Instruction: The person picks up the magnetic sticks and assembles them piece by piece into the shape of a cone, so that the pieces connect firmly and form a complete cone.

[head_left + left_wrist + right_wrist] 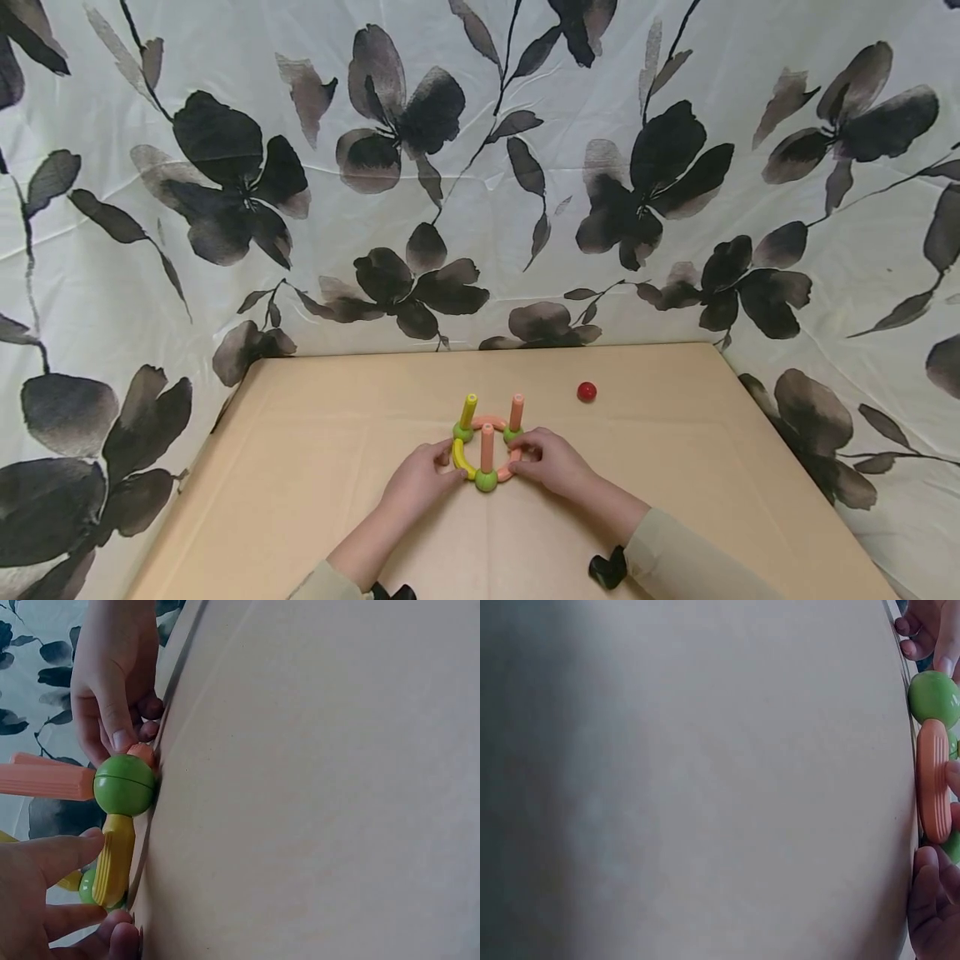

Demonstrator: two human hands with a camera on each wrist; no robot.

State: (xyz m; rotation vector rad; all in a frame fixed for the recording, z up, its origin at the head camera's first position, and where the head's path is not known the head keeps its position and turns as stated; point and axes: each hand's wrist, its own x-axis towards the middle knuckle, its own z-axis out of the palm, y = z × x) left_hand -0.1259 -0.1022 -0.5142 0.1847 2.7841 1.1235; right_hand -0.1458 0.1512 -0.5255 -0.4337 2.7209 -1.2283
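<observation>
A ring-shaped toy frame of curved rods and green balls lies on the table. My left hand point(423, 475) pinches the yellow curved rod point(116, 859) on its left side. On the opposite side, my right hand point(555, 462) grips a salmon curved rod point(933, 780) between thumb and fingers. The front green ball point(486, 481) joins these two rods and bears an upright salmon rod point(487, 448). Farther back, a yellow rod point(468, 411) and another salmon rod point(517, 412) stand up from green balls. A salmon curved rod point(489, 422) spans the back.
A red ball point(587, 392) lies on the tan table point(337, 400), behind and right of the frame. Flower-printed cloth point(525, 208) hangs behind the table and along its sides. Black straps point(607, 568) show near the wrists at the front.
</observation>
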